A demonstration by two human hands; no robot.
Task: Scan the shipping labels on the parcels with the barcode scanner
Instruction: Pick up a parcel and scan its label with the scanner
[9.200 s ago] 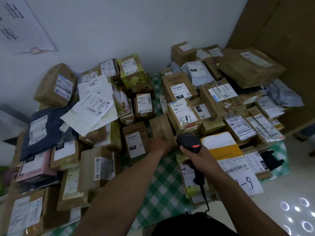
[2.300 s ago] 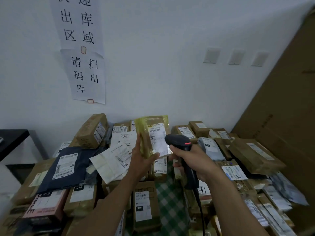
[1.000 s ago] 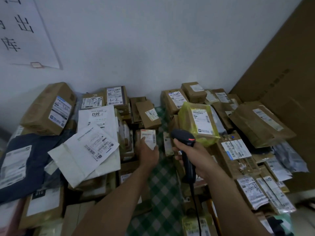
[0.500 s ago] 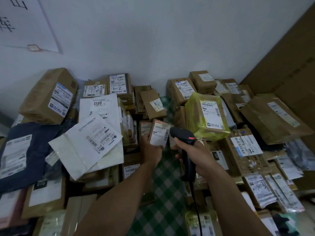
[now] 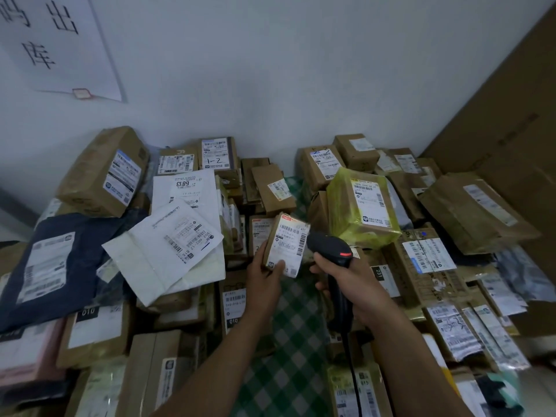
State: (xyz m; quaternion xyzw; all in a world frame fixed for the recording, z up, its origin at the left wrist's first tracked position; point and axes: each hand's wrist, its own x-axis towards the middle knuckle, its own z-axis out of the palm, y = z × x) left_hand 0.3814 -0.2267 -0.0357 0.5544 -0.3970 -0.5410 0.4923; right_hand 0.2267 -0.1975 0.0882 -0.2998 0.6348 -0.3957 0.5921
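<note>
My left hand (image 5: 264,276) grips a small brown parcel (image 5: 287,243) from below, its white shipping label with barcodes turned up toward me. My right hand (image 5: 350,281) holds a black barcode scanner (image 5: 331,246) by its handle. The scanner's head, with a red mark on top, sits just right of the parcel and points at its label. The scanner's cable hangs down along my right forearm. A parcel wrapped in yellow film (image 5: 361,209) lies on the pile just behind the scanner.
Labelled cardboard parcels and mailers are piled left and right on a table with a green checked cloth (image 5: 288,341). White mailers (image 5: 168,245) and a dark blue bag (image 5: 48,266) lie at left. A large flat carton (image 5: 511,130) leans at right. A wall stands behind.
My left hand has lifted the small brown parcel from the pile and tilted its label up. The scanner head has closed in on the label.
</note>
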